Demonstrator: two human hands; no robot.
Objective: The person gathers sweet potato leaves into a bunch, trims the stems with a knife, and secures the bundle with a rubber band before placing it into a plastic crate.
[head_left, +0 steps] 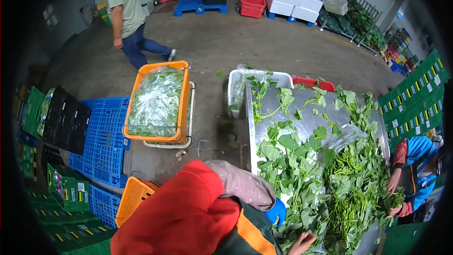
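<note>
My left hand (278,212), in a blue glove below a spotted pinkish sleeve, is curled at the near edge of a heap of leafy greens (293,186). What it holds, if anything, is hidden. Close to the frame's bottom, my bare right hand (303,243) has its fingers drawn together beside leaves and stems; I cannot make out anything in them. The greens cover much of a metal table (302,106). Bunches of thin green stems (349,212) lie farther right in the heap, and a clear plastic bag (347,137) rests among the leaves.
Across the table, a co-worker's hands (395,184) touch the greens. An orange crate (181,106) of bagged greens stands behind me, near blue pallets (101,132). White (283,79) and red (314,83) crates adjoin the table's far end. Another person (130,16) walks at upper left.
</note>
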